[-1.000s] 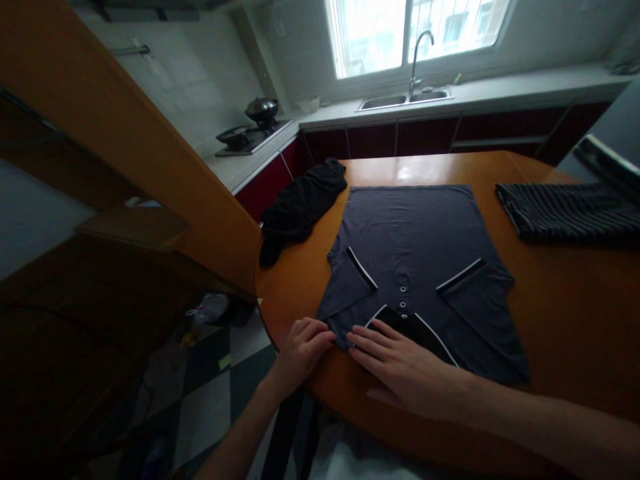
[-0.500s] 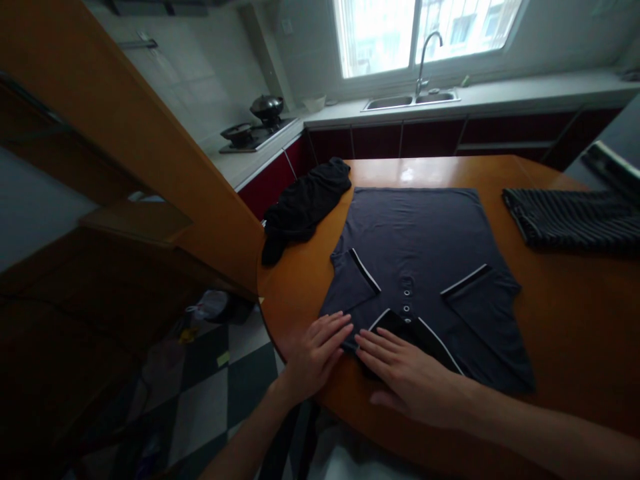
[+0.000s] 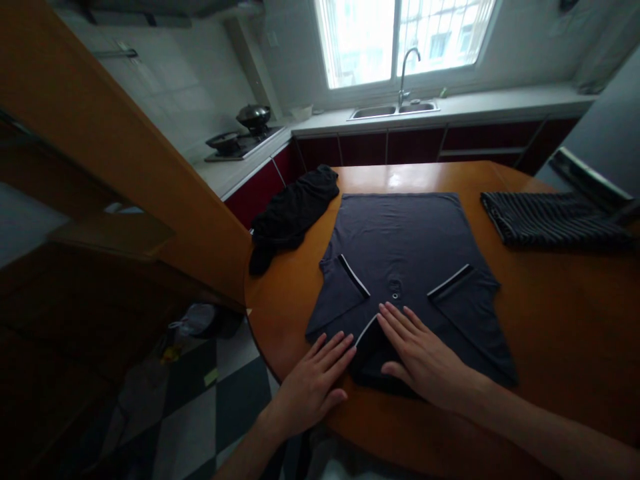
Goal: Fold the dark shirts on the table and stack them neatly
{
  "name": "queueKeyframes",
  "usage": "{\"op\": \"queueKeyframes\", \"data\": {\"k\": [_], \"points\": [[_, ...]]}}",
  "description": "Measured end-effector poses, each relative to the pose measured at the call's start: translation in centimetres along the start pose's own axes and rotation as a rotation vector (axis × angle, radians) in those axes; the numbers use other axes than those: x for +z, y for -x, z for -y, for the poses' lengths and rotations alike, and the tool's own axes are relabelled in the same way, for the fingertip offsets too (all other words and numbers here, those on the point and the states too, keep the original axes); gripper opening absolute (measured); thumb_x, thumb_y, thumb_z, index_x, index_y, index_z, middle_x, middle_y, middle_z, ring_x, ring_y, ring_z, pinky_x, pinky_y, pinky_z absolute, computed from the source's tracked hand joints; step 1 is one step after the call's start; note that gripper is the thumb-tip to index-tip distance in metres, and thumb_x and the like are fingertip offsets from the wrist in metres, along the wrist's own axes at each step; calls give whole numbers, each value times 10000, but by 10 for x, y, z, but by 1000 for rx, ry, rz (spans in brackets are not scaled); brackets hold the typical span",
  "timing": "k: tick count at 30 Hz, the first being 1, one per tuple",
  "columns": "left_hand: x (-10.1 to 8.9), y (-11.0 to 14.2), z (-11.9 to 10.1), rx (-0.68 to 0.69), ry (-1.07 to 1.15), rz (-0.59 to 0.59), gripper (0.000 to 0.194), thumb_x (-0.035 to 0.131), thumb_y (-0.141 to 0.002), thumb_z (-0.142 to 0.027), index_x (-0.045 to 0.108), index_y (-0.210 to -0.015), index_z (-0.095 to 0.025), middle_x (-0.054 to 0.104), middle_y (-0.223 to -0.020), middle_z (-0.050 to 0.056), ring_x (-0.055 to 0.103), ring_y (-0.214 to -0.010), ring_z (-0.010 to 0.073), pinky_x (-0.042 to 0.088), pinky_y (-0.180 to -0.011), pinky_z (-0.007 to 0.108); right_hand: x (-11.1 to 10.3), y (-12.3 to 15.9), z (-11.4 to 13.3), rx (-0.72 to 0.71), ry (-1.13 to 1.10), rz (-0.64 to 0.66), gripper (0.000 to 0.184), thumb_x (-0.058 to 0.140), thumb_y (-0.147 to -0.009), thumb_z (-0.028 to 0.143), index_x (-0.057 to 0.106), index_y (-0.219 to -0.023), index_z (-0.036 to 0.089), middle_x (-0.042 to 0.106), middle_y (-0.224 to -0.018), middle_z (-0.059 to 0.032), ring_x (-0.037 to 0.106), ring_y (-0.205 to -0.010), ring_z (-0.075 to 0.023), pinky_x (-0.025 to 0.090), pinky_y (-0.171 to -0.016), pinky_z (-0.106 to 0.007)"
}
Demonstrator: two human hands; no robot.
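Observation:
A dark grey polo shirt (image 3: 400, 233) lies spread flat on the wooden table (image 3: 280, 300), its collar toward me and its hem at the far side. Both short sleeves, edged in black and white, are turned inward over the body. My left hand (image 3: 317, 380) rests flat at the shoulder by the left side of the collar, fingers stretched out. Across the right part of the black collar (image 3: 373, 350) and the lower placket lies my right hand (image 3: 420, 353), flat with the thumb apart. One placket button shows above its fingertips.
A crumpled black garment (image 3: 295, 210) lies at the table's left edge. On the right is a folded black striped cloth (image 3: 550, 217). Beyond the table are a sink (image 3: 395, 110), a stove with pans (image 3: 245, 140) and a counter (image 3: 480, 100).
My left hand has gone from pinching the shirt's shoulder edge to lying flat beside the collar. My right hand has slid up and right over the collar, covering the lower buttons.

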State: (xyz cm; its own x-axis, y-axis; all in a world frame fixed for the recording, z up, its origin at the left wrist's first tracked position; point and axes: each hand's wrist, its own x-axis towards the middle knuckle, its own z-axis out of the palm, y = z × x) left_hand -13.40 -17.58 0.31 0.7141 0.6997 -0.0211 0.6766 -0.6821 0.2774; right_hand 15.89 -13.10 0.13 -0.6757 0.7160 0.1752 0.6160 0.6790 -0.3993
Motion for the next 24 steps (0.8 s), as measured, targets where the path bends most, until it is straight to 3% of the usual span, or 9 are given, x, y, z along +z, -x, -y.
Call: {"op": "queueKeyframes", "data": {"k": [4, 8, 10, 13, 15, 17, 19, 21, 24], "points": [[1, 6, -2, 0, 29, -10, 695, 442, -1027, -471, 171, -1607, -200, 290, -1632, 117, 213, -1524, 282, 242, -1225, 543, 0, 10, -21, 77, -45, 68, 756, 537, -978, 388, 171, -1610, 194, 236, -1640, -145, 191, -1523, -284, 232, -1219, -559], [-12, 1, 10, 3, 140, -197, 498, 399, -1056, -294, 344, -1548, -245, 416, -1574, 91, 334, -1480, 245, 303, -1213, 493, -3, 17, -29, 104, -124, 77, 716, 465, -1006, 359, 114, -1616, 226, 197, -1656, -111, 171, -1529, -246, 214, -1231, -535], [-26, -13, 28, -87, 197, -370, 425, 407, -1046, -232, 467, -1466, -257, 517, -1485, 86, 436, -1409, 234, 363, -1176, 466, -11, 14, -28, 112, -148, 37, 669, 437, -1020, 360, 155, -1612, 229, 215, -1652, -109, 181, -1527, -243, 213, -1231, -535], [-47, -49, 76, -308, 233, -635, 302, 465, -1018, -275, 633, -1264, -222, 634, -1268, 94, 579, -1214, 230, 459, -1061, 416, -25, 3, -27, 112, -152, -26, 601, 427, -1027, 373, 269, -1588, 224, 273, -1634, -115, 217, -1519, -256, 228, -1222, -553], [-57, -79, 115, -420, 255, -697, 275, 485, -991, -304, 674, -1147, -179, 658, -1159, 98, 615, -1106, 231, 492, -977, 393, -31, -6, -28, 99, -124, -46, 559, 426, -1029, 384, 355, -1556, 209, 311, -1620, -117, 235, -1514, -258, 234, -1219, -557], [-61, -107, 153, -494, 254, -551, 275, 500, -959, -328, 699, -1046, -158, 663, -1047, 97, 634, -964, 219, 512, -859, 349, -36, -14, -31, 87, -80, -49, 516, 424, -1030, 399, 451, -1503, 194, 352, -1604, -115, 250, -1510, -256, 237, -1219, -552], [-62, -128, 182, -481, 248, -456, 255, 577, -903, -371, 723, -875, -163, 654, -893, 77, 623, -847, 214, 500, -808, 336, -38, -20, -39, 100, -42, -70, 477, 421, -1030, 408, 534, -1439, 189, 393, -1584, -116, 272, -1503, -260, 245, -1216, -551], [-60, -141, 199, -441, 247, -372, 260, 637, -853, -409, 720, -770, -178, 629, -799, 53, 603, -775, 202, 490, -774, 325, -40, -25, -51, 147, -27, -138, 443, 419, -1029, 410, 599, -1372, 195, 444, -1554, -121, 311, -1487, -273, 266, -1205, -560], [-54, -144, 208, -403, 237, -309, 296, 622, -859, -456, 715, -756, -194, 620, -822, 45, 582, -794, 200, 472, -787, 327, -42, -26, -75, 250, -65, -285, 420, 430, -1018, 428, 672, -1269, 194, 537, -1476, -140, 394, -1444, -293, 317, -1182, -556]]}}
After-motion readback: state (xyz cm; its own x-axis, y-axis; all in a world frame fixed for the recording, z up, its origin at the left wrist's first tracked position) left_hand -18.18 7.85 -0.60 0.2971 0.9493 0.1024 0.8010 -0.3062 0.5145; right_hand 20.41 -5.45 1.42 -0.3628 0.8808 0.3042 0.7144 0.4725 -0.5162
